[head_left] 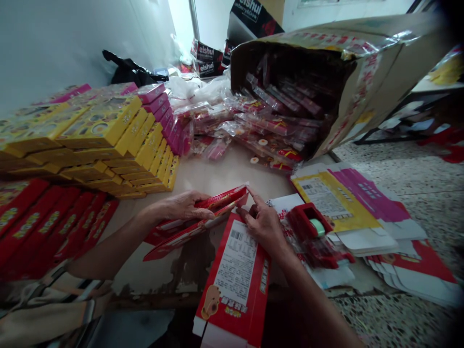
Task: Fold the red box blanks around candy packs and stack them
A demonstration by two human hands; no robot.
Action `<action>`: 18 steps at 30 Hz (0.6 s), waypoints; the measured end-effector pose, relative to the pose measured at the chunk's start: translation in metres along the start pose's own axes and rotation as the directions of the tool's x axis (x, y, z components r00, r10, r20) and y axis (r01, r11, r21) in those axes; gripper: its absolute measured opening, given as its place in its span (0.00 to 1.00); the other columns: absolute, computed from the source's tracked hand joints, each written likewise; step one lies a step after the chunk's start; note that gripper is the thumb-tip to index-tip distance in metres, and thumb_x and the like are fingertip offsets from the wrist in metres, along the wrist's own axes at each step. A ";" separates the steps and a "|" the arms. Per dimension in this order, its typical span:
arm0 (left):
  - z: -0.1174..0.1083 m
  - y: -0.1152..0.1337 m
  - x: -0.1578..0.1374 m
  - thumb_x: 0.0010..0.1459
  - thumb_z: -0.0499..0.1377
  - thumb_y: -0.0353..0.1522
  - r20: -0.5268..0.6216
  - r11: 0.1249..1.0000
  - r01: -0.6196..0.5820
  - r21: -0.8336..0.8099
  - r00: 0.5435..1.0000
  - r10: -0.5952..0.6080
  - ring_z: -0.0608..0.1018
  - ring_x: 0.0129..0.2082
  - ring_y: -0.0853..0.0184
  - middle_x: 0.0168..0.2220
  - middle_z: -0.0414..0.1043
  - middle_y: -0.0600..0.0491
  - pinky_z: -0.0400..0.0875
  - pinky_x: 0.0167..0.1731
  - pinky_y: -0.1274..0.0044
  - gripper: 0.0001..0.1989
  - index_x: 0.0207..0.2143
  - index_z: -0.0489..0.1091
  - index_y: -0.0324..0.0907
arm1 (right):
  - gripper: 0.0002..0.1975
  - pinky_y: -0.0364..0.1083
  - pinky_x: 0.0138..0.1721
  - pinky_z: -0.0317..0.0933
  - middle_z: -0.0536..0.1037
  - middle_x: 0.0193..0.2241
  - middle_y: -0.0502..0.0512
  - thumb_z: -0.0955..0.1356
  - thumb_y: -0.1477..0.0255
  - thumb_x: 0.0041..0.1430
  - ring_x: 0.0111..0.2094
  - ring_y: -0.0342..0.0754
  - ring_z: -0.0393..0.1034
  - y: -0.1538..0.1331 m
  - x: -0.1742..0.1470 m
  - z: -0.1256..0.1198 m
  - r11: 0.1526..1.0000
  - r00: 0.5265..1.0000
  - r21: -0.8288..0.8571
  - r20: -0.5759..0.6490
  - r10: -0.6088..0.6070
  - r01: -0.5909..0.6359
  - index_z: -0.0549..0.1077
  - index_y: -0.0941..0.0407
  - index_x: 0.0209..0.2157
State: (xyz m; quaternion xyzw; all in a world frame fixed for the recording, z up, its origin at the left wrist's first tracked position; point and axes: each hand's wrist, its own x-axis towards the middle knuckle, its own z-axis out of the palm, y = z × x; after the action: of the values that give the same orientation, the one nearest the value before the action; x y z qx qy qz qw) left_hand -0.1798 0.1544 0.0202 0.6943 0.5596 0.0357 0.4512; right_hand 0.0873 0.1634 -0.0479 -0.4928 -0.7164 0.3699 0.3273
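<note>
My left hand (184, 205) is wrapped over the back of a red cardboard box (224, 200), thumb on the near side. The box is held tilted above the table, and its long side appears to gape open. At its right end my right hand (263, 222) bends its fingers around the end flap, index finger at the top corner. Below my right wrist a flattened red carton (237, 270) with a white label panel hangs over the table's front edge. Close to my right forearm stands a red tape dispenser (310, 227) with a pale green roll.
Stacked yellow boxes (105, 123), pink boxes (154, 94) and red boxes (54, 222) stand at left. A large cardboard carton (377, 92) lies on its side at back right, with plastic-wrapped packets (268, 125) spilling out. Flat yellow cartons (322, 198) lie at right.
</note>
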 end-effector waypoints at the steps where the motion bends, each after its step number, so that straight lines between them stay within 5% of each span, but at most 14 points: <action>1: 0.000 0.000 0.000 0.57 0.62 0.56 -0.001 1.000 -0.005 0.004 1.000 0.005 0.71 0.32 0.67 0.33 0.72 0.56 0.63 0.30 0.80 0.30 0.47 0.77 0.40 | 0.37 0.42 0.26 0.55 0.77 0.23 0.45 0.68 0.65 0.65 0.22 0.44 0.68 0.000 -0.001 0.000 1.000 1.000 0.004 -0.001 -0.001 0.001 0.58 0.55 0.72; 12: -0.003 0.002 -0.003 0.56 0.62 0.57 0.089 0.983 -0.062 -0.175 0.993 0.079 0.76 0.34 0.63 0.38 0.77 0.51 0.68 0.30 0.79 0.34 0.50 0.75 0.37 | 0.33 0.44 0.27 0.56 0.78 0.25 0.47 0.68 0.63 0.65 0.22 0.46 0.67 0.001 -0.010 0.006 0.996 0.996 -0.081 -0.088 0.018 -0.025 0.62 0.54 0.68; 18: 0.004 0.002 -0.009 0.63 0.54 0.56 -0.095 0.994 -0.082 -0.077 0.993 0.074 0.76 0.33 0.63 0.34 0.78 0.50 0.69 0.31 0.79 0.30 0.43 0.80 0.40 | 0.26 0.44 0.29 0.57 0.76 0.25 0.45 0.71 0.63 0.63 0.25 0.47 0.69 0.008 -0.014 0.012 0.999 0.990 0.026 -0.137 0.029 -0.025 0.68 0.51 0.61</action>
State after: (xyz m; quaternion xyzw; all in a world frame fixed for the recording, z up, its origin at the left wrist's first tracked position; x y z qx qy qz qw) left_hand -0.1794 0.1444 0.0230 0.6944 0.5503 0.1079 0.4509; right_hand 0.0856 0.1496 -0.0620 -0.5227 -0.6809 0.3481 0.3768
